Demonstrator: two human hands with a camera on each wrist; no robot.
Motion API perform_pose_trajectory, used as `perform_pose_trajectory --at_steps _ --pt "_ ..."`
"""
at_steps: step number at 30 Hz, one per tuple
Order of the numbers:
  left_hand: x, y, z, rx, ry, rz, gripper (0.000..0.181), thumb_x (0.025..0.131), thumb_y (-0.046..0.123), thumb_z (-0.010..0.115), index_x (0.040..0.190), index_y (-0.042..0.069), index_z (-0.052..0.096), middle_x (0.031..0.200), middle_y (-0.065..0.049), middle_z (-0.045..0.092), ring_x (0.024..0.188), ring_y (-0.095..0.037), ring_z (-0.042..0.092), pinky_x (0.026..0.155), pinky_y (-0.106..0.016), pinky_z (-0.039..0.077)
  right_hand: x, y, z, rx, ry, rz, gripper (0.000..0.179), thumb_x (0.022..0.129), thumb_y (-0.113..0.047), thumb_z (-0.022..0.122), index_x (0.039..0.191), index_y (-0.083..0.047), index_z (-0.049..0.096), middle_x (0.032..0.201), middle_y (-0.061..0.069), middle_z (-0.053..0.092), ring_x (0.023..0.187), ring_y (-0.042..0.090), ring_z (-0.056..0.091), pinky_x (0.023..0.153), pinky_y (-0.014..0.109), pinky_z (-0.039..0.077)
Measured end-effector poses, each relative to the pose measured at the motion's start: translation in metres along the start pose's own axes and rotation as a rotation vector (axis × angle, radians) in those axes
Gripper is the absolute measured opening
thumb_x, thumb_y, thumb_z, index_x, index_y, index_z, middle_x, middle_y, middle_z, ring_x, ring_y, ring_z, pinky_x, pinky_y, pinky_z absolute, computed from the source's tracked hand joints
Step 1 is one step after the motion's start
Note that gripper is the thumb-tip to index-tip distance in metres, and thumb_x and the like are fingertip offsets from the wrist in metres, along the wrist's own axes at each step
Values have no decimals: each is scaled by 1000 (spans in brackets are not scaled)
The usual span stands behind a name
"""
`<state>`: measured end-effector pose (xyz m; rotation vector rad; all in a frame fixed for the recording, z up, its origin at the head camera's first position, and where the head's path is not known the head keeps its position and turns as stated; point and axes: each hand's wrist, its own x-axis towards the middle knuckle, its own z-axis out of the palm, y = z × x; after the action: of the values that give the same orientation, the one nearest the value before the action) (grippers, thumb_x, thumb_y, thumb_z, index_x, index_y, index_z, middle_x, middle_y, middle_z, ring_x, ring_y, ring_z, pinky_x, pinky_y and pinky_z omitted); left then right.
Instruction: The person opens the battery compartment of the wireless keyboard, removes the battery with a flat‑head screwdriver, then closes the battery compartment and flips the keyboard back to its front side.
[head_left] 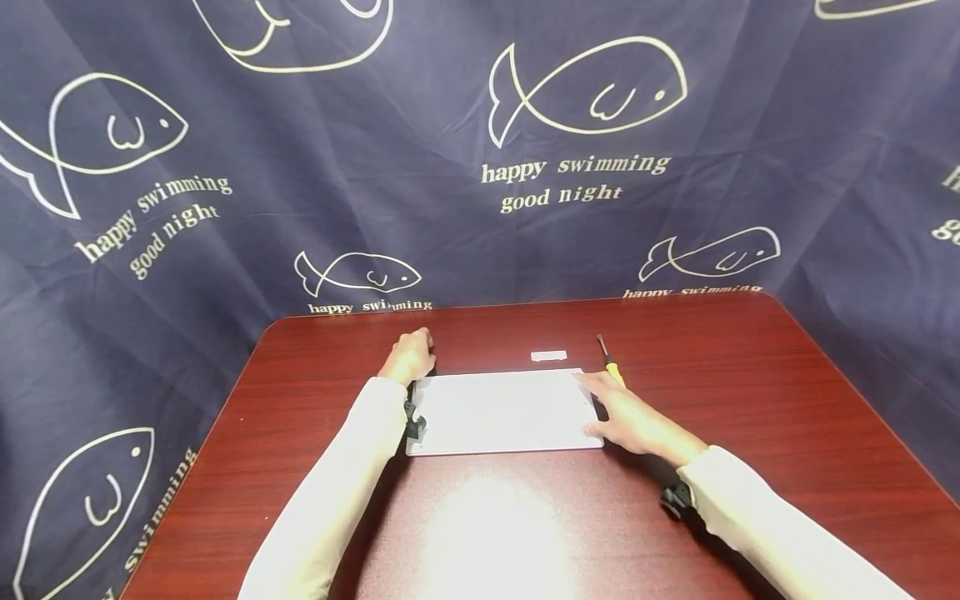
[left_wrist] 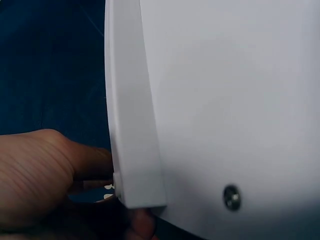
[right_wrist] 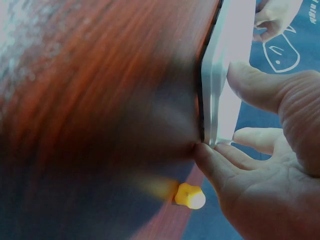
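Note:
A white flat rectangular panel lies over the table in front of me, with a dark screw sunk in its upper face near one corner. My left hand is at the back left corner, fingers curled; in the left wrist view its fingertips show at that corner, thumb beside the edge. At the right end my right hand grips the panel, its thumb on the upper face and its other fingers at the side edge and corner. Dark gaps run along the panel's underside in the right wrist view.
Behind the panel lies a small white strip-shaped piece. A screwdriver with a yellow handle lies just beyond my right hand. The reddish wooden table ends at a blue curtain with fish drawings.

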<state>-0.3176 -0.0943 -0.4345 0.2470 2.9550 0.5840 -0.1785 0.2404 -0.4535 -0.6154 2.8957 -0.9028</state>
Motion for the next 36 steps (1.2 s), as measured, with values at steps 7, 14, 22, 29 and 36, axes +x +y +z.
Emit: perform_pose_trajectory --at_steps 7,14,22,29,36 --pt "-4 -3 -1 -19 -5 -4 21 88 12 64 106 5 56 105 -18 63 98 -38 60 83 -47 45 0 -1 0 -3 -2 -5 77 76 -7 77 141 6 37 133 25 41 117 37 47 94 52 38" --pt "-9 -8 4 -21 -15 167 27 87 6 63 114 8 60 100 -12 66 91 -30 61 79 -45 46 -1 1 -1 -14 4 0 78 75 -8 78 140 5 37 132 24 42 115 37 49 93 51 40" --pt "-8 -11 6 -7 -15 218 22 85 0 60 106 6 66 86 -5 65 85 -24 60 81 -41 46 -1 0 0 -13 8 -20 77 75 -8 79 139 5 38 131 24 43 112 36 52 92 50 41" --pt "-4 -13 6 -17 -24 199 22 85 0 60 106 4 65 79 -3 62 80 -22 59 79 -38 46 -2 0 0 -13 11 -27 77 75 -8 79 139 5 39 131 24 43 114 36 51 92 51 41" --pt "-4 -14 7 -21 -15 202 23 84 -2 59 105 5 66 78 -1 62 78 -20 58 77 -37 47 -4 -1 0 -12 7 -7 76 75 -10 79 139 5 39 133 24 43 118 37 47 93 52 39"
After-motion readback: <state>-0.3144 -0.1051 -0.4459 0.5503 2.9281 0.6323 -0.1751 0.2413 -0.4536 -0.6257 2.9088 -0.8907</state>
